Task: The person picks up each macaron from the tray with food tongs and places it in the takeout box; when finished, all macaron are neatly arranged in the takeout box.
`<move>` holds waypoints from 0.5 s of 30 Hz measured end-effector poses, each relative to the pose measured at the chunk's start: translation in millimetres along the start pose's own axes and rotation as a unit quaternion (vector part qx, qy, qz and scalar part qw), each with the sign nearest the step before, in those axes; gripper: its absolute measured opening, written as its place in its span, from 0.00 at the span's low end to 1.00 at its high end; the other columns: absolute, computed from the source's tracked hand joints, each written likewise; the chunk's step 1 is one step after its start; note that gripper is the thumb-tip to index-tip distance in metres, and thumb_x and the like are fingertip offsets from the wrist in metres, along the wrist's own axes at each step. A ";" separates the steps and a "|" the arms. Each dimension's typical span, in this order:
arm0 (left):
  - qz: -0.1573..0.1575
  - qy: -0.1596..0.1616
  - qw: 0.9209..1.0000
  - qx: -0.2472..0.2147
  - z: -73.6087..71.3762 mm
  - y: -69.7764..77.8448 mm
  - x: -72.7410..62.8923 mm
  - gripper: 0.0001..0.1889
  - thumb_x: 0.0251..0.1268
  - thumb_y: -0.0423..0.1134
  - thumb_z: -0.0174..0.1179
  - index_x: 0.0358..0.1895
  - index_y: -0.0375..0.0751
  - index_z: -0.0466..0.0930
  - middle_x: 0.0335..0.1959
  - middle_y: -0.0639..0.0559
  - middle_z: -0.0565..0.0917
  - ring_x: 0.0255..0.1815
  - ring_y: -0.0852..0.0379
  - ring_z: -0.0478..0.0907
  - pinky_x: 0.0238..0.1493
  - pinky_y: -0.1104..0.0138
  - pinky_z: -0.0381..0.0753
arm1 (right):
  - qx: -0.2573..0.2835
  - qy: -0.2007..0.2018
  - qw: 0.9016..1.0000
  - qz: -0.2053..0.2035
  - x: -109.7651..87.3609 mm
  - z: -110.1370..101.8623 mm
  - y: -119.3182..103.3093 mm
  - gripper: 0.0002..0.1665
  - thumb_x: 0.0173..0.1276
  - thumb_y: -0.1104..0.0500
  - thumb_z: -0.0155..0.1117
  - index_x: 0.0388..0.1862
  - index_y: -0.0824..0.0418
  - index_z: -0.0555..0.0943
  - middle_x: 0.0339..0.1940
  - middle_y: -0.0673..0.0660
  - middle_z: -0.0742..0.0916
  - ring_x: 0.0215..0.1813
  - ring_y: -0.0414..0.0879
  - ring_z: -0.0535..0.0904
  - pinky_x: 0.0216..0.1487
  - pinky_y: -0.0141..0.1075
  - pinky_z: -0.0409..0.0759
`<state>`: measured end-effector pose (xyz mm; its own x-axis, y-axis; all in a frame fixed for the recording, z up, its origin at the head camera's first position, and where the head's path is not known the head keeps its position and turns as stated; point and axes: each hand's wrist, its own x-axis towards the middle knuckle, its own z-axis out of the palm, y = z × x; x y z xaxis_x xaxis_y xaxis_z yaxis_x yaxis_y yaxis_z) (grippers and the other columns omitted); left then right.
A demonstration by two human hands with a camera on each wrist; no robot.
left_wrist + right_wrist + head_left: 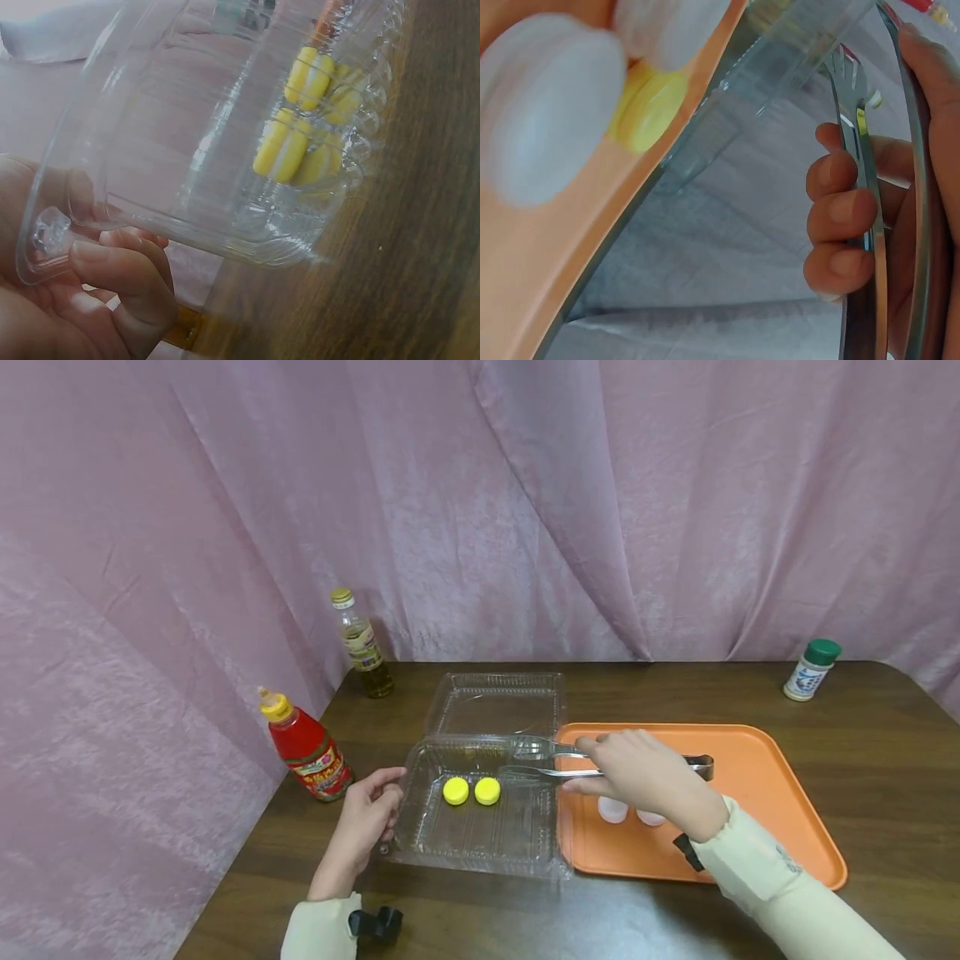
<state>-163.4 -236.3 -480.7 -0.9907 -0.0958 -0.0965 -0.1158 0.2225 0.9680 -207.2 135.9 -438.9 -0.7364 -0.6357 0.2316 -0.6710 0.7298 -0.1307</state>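
Note:
My left hand (372, 814) pinches the left rim of a clear plastic container (480, 852) between thumb and curled fingers. Two yellow macarons (471, 791) sit side by side inside it; the left wrist view shows the pale filling of the yellow macarons (283, 146) and their reflections. My right hand (637, 772) grips metal tongs (566, 772), also seen as tongs (922, 225) in the right wrist view. Their spread tips reach over the container's right side, with nothing visible between them. Below that hand, white macarons (612, 810) lie on an orange tray (750, 852), beside a yellow macaron (652, 112).
The container's raised lid (498, 706) extends behind it. At left stand a red sauce bottle (311, 752) and an oil bottle (363, 647). A green-capped shaker (810, 672) stands at the back right of the wooden table (637, 910). A pink curtain (480, 527) hangs behind.

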 end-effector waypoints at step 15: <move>0.009 0.001 1.000 0.002 1.8 -0.1 1.6 0.23 0.64 0.23 0.47 0.64 0.26 0.73 0.25 0.49 0.70 0.17 0.60 0.63 0.14 0.72 0.62 | 0.031 0.013 0.998 0.046 -30.1 -7.0 23.5 0.28 0.68 0.35 0.63 0.45 0.59 0.79 0.14 0.41 0.65 0.16 0.34 0.55 0.18 0.31 0.56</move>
<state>-165.1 -234.7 -481.4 -0.9924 -0.0941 -0.0791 -0.0989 0.2286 0.9685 -200.3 173.9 -442.3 -0.7932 -0.5598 0.2397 -0.6055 0.7670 -0.2122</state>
